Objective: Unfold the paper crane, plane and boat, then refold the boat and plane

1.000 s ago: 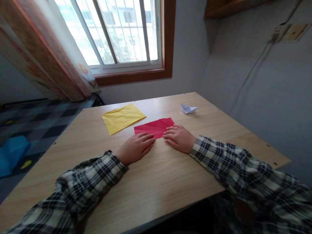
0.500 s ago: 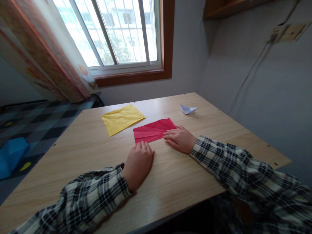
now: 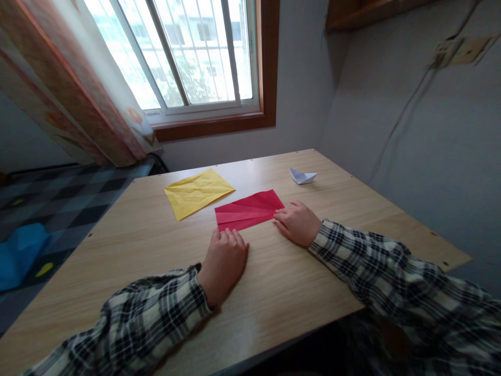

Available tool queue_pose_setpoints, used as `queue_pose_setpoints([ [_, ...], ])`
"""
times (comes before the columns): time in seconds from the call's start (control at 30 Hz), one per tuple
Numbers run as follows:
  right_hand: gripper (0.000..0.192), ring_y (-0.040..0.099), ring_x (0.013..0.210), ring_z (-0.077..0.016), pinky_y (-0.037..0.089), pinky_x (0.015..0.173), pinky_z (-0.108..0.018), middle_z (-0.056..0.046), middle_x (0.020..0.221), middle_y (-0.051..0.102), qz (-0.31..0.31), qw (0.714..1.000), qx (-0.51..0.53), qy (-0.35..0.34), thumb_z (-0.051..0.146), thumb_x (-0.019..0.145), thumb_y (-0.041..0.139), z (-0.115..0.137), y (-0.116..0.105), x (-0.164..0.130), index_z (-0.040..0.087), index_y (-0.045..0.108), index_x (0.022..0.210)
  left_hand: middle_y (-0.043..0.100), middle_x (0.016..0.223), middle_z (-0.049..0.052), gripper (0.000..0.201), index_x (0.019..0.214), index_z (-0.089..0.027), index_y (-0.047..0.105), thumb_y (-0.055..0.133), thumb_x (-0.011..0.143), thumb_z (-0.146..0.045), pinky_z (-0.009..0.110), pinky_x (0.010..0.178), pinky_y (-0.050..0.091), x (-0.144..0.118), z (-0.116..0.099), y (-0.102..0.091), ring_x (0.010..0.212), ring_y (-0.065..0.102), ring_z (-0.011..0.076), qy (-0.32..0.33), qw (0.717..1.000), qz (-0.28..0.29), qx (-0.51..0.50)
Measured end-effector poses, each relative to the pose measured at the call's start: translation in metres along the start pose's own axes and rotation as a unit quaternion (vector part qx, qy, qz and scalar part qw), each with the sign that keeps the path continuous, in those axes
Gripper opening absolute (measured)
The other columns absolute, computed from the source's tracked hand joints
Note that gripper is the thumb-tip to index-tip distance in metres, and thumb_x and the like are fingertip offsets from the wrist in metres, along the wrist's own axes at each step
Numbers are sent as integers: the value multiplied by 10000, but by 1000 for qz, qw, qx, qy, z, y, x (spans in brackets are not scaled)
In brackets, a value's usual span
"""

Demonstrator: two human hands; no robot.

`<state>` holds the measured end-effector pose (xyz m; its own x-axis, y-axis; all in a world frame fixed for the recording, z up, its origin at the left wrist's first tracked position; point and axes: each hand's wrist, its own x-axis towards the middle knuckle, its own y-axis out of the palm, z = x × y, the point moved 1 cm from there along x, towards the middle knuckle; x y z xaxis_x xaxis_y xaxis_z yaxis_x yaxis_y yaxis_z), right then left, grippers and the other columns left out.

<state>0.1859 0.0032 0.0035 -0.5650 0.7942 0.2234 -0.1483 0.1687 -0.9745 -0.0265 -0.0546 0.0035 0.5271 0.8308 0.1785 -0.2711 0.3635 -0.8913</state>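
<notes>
A creased red sheet of paper (image 3: pixel 250 208) lies flat on the wooden table in front of me, with fold lines fanning across it. My left hand (image 3: pixel 224 266) rests at its near left edge, fingertips laid on the paper and the palm facing down. At the near right corner, the fingers of my right hand (image 3: pixel 298 223) lie stretched out, their tips touching the paper. Neither hand lifts the sheet. Both wrists come out of black-and-white checked sleeves.
A creased yellow paper (image 3: pixel 199 192) lies behind and left of the red sheet. The white paper boat (image 3: pixel 302 176) stands toward the back right of the table (image 3: pixel 164 245). Beyond the left edge is a blue object (image 3: pixel 23 253) on a checked surface. A window (image 3: pixel 195 62) is behind.
My right hand has slid a little to the right along the near edge, uncovering more of the red paper. My left hand has stayed almost in place.
</notes>
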Motion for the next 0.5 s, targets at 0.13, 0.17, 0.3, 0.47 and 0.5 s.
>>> queue_pose_setpoints([
  [0.13, 347, 691, 962, -254, 356, 1024, -438, -155, 997, 758, 6, 999, -24, 21, 301, 1008, 443, 4, 0, -1, 130, 736, 932, 716, 874, 240, 399, 977, -25, 706, 389, 994, -266, 490, 825, 462, 0, 0, -3, 863, 679, 330, 2, 1000, 8, 11],
  [0.17, 353, 693, 948, -257, 357, 1023, -440, -157, 980, 759, 7, 999, -29, 25, 301, 1008, 441, 4, 0, -1, 127, 734, 918, 715, 873, 239, 395, 982, -24, 706, 394, 994, -267, 483, 812, 461, 0, 0, -3, 860, 679, 328, 1, 1000, 9, 13],
  [0.3, 360, 699, 912, -258, 368, 1017, -439, -163, 952, 759, 13, 998, -40, 40, 295, 1006, 439, 4, -1, -1, 126, 735, 890, 708, 864, 241, 398, 980, -25, 705, 394, 994, -273, 474, 780, 452, 1, 0, -3, 844, 668, 332, 1, 1000, 10, 6],
  [0.47, 397, 705, 858, -254, 367, 1030, -457, -157, 927, 764, 24, 997, -46, 62, 284, 1012, 412, 3, -4, -2, 121, 743, 866, 691, 919, 297, 427, 1011, 34, 690, 374, 997, -253, 494, 790, 434, 1, 0, -5, 872, 661, 365, -5, 999, 34, -23],
  [0.5, 408, 704, 852, -257, 361, 1037, -464, -157, 917, 764, 23, 996, -49, 65, 287, 1014, 406, 3, -4, -2, 121, 745, 858, 691, 920, 297, 425, 1018, 38, 689, 378, 997, -251, 492, 792, 434, 1, 0, -6, 877, 662, 365, -6, 999, 38, -25],
])
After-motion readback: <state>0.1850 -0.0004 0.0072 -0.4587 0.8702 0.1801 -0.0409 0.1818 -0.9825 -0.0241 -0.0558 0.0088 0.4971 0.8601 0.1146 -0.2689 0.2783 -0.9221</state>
